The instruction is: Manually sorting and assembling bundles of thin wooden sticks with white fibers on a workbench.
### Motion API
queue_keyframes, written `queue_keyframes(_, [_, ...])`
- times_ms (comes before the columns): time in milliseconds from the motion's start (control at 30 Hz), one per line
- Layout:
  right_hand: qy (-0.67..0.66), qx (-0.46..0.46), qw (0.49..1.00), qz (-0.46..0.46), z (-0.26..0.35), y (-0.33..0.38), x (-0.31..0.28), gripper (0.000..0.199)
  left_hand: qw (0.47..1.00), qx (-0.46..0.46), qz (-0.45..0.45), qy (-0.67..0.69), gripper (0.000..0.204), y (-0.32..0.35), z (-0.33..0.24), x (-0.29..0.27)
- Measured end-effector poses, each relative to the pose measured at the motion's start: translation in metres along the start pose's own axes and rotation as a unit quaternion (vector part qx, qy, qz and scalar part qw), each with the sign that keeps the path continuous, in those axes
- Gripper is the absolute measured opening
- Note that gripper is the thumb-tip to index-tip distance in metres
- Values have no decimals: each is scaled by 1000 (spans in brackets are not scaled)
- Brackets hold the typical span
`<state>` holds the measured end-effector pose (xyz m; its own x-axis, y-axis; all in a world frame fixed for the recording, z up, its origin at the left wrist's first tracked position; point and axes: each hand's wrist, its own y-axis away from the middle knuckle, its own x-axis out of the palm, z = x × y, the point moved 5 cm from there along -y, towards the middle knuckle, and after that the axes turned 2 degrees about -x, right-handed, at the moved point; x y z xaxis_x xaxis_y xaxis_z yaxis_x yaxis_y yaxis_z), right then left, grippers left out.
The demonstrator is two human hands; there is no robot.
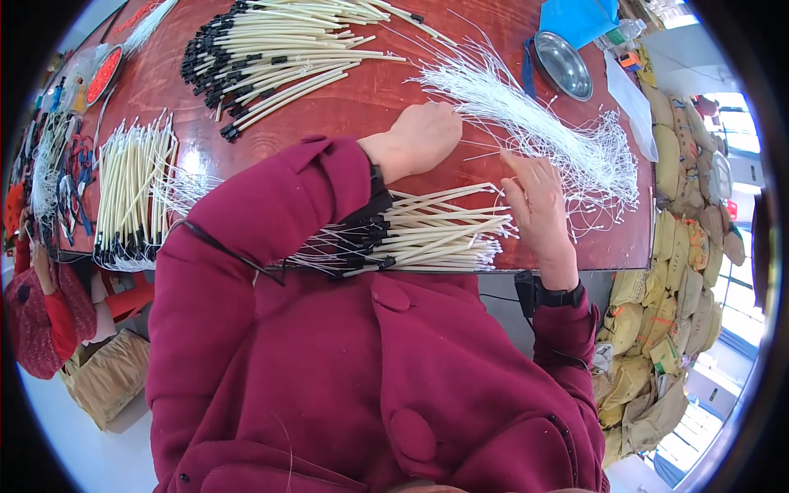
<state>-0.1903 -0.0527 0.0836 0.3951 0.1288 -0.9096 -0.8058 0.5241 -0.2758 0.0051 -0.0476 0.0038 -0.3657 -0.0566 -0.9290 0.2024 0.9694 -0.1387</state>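
Note:
My left hand (pixel 426 136) is curled above the middle of the table, with its back up and its fingertips mostly hidden. Thin white strings (pixel 480 146) run from it toward my right hand (pixel 536 195). The right thumb and index finger are apart, the index tip close to these strings. Beyond both hands lies a big loose bundle of white strings (pixel 526 115), its looped ends fanning to the right. Nearer me, between my forearms, cream sticks with black ends (pixel 448 226) lie in a pile, partly covered by my left sleeve.
A larger heap of black-ended cream sticks (pixel 304 53) spreads at the far side of the red table (pixel 378 94). More sticks (pixel 136 185) lie at left. A metal bowl (pixel 564 66) sits far right; a dish of red bits (pixel 104 74) far left. Another person's sleeve (pixel 62 324) shows at left.

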Motion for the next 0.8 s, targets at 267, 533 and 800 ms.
queue_keyframes(267, [-19, -31, 999, 23, -1, -12, 18, 40, 976, -166, 23, 137, 9, 93, 76, -56])
queue_keyframes(533, [-1, -73, 994, 75, 13, -30, 48, 53, 965, -184, -17, 187, 7, 151, 113, -73])
queue_keyframes(800, [29, -73, 987, 142, 11, -25, 62, 64, 955, -204, 7, 215, 7, 150, 112, -75])
